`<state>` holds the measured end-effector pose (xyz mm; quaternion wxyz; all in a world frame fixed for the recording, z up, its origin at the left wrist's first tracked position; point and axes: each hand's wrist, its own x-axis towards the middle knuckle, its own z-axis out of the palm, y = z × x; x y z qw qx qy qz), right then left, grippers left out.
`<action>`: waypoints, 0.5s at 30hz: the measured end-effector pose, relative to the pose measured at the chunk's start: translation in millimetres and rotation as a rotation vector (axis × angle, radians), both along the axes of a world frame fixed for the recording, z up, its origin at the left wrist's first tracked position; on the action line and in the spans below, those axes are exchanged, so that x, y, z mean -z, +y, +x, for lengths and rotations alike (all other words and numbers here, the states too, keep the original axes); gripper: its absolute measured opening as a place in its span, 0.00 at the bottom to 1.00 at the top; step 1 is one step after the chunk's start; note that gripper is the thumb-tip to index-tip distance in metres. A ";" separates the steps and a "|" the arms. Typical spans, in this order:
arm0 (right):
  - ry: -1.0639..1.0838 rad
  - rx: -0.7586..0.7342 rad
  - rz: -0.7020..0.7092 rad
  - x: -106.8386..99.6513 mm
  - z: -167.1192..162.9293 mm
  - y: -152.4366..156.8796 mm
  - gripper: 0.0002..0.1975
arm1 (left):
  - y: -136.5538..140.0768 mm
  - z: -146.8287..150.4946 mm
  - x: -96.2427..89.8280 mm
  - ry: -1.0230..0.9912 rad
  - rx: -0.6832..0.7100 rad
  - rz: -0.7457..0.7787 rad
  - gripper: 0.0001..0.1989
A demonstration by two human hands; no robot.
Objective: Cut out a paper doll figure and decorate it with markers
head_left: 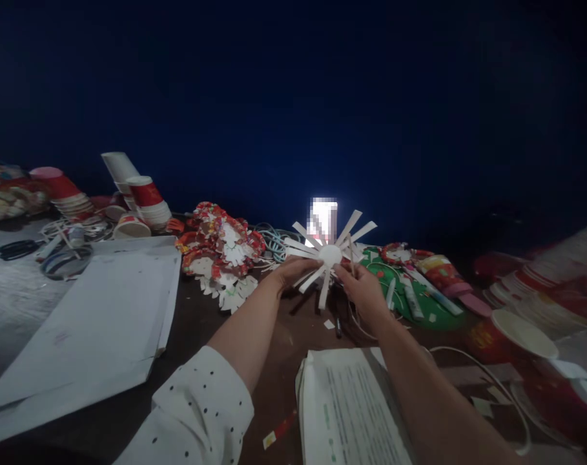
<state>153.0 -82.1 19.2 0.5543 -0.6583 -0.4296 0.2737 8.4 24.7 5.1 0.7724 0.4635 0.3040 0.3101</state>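
Observation:
Both hands hold a white paper cup cut into strips, raised above the dark table. Its strips fan out around a small round base like petals. My left hand grips it from the left, the fingers partly behind the strips. On the other side my right hand pinches it near the base, fingers bent. A thin stick-like strip rises by the right fingers; whether it belongs to the cup I cannot tell. Below lie a black pen and a white paper scrap.
A bright pixelated screen stands behind the hands. Red and white cut-paper pieces pile up left of them. White board sheets, stacked paper cups, a green mat with tubes and a printed book surround the work spot.

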 end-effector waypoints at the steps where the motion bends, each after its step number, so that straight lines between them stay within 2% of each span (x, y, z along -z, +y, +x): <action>1: 0.030 -0.006 -0.005 0.6 -1.1 0.5 0.23 | -1.7 -0.9 -2.9 0.013 0.026 0.015 0.16; 4: 0.133 -0.064 -0.003 3.0 -6.3 1.1 0.19 | -6.3 -2.8 -8.5 0.028 0.105 0.039 0.12; 7: 0.272 -0.081 0.032 3.4 -12.2 1.3 0.16 | -7.0 -2.0 -7.6 -0.006 0.141 0.027 0.14; 15: 0.807 0.072 0.253 -2.6 -0.1 6.5 0.16 | -2.0 4.2 -5.9 -0.360 0.160 -0.085 0.22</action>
